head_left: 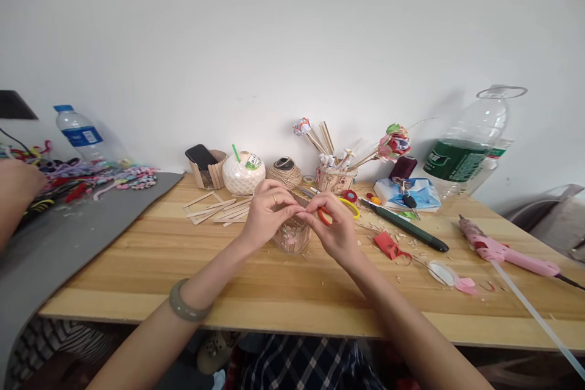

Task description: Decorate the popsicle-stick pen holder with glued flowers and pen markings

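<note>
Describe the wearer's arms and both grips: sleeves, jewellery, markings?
Left forearm and right forearm bare, no sleeves in view. Left wrist: chunky grey-green bangle with pale specks. Left grip: thin gold-coloured ring on one finger. Right grip: no ring or glove visible.

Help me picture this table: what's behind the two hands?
Beyond the left hand and right hand, part of a small cup shows, plus scissors handles. The hands cover parts of both.

A small, round, open-topped container (292, 240) stands upright on the bench (283, 289), just toward six o'clock from the view's centre. Pale pinkish-brown strips, some round-ended, line its wall vertically; its ten and two o'clock edges are partly hidden.
</note>
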`<state>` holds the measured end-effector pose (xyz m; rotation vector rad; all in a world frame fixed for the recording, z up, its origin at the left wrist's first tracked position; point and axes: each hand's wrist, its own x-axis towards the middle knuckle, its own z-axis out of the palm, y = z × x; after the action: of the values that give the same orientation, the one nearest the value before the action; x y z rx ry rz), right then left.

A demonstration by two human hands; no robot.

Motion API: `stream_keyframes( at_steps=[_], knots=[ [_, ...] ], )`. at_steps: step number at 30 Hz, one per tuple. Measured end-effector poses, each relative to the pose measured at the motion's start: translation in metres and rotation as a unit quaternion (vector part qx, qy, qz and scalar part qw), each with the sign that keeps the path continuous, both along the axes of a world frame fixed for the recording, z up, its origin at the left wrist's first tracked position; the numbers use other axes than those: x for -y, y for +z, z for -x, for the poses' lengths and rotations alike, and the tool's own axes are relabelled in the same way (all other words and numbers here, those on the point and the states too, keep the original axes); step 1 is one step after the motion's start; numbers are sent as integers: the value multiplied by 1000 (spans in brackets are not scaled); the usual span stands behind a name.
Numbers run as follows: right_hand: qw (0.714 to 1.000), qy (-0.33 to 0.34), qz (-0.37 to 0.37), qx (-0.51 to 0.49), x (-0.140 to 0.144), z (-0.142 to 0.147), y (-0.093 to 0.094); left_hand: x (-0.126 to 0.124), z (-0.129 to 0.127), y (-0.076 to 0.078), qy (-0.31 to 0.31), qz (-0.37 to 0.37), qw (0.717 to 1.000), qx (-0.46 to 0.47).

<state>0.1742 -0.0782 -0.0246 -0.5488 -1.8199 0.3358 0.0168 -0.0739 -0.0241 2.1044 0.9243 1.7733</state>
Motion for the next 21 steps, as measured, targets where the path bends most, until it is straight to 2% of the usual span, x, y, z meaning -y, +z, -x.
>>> stream_keyframes(
  at_steps=[7, 14, 18, 21],
  knots=[
    [993, 75, 93, 21, -4, -3, 3, -1, 4, -1, -8, 6, 1000, -3],
    [964, 171, 205, -2, -4, -6, 6, 1, 7, 5, -70, 79, 994, 15],
    [962, 145, 227, -51, -14, -14, 3, -3, 18, 9, -51, 136, 987, 70],
    [968, 100, 220, -69, -19, -21, 2, -4, 29, 14, -66, 200, 974, 80]
  ],
)
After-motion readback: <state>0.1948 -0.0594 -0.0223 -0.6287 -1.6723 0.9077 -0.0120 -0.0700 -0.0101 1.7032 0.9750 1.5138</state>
